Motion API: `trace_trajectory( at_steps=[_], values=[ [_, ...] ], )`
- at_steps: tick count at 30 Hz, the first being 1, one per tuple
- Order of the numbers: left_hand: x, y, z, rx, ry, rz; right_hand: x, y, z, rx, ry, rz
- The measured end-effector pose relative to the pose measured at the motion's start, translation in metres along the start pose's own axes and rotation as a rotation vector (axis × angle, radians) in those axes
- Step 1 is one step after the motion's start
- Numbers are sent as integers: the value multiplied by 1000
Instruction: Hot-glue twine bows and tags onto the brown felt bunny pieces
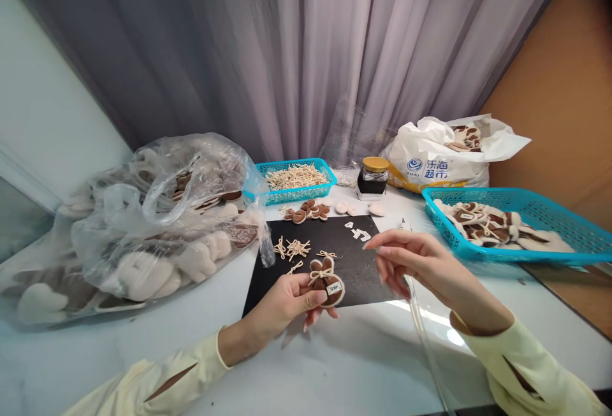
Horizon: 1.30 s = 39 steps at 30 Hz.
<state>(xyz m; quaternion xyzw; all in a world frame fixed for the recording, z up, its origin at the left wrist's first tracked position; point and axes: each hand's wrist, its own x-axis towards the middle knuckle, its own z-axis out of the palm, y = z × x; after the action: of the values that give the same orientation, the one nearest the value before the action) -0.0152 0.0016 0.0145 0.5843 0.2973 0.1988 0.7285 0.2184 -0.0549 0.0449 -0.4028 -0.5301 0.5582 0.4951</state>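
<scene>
My left hand (pixel 291 301) pinches a brown plush rabbit piece (pixel 326 283) with pale edging, a cream bow at its neck and a small white label on its body. To the right my right hand (pixel 421 263) hovers above the table, fingers apart, with nothing visible in it. Between the hands lies a black mat (pixel 356 276). Small white labels (pixel 358 232) are scattered on its far right part, near my right fingertips. Several loose cream string bows (pixel 297 248) rest on its left part.
A blue basket (pixel 329 177) of cream bows stands at the back, beside a jar (pixel 373 177) with a yellow lid. Brown and pale plush pieces (pixel 306 211) lie before it. A clear bag (pixel 157 244) bulges at left; at right are a white bag (pixel 440 155) and a blue basket (pixel 526 199) of rabbits.
</scene>
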Motion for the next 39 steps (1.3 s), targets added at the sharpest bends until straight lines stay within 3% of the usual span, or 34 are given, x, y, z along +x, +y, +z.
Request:
trace_trajectory(
  at_steps=[4,11,15,25,29,31,33,36,39],
  values=[
    [1,-1,0,-19,-14,-5,-4,-1,-1,-35,23,-23],
    [1,-2,1,-10,-18,-4,0,13,13,-211,-80,67],
    [0,-1,1,-10,-14,-6,3,23,20,-252,-62,24],
    [2,-13,5,87,-97,-52,16,34,34,-147,-94,42],
    [4,-9,0,122,-122,-52,18,39,31,-194,-21,37],
    [2,7,-9,149,-37,24,18,38,27,-284,67,25],
    [-1,31,-26,177,159,158,19,37,23,-415,156,-14],
    [-8,65,-57,-13,461,367,21,32,19,-574,275,-82],
    [-12,80,-78,-188,599,569,17,13,3,-672,407,-151]
  ],
)
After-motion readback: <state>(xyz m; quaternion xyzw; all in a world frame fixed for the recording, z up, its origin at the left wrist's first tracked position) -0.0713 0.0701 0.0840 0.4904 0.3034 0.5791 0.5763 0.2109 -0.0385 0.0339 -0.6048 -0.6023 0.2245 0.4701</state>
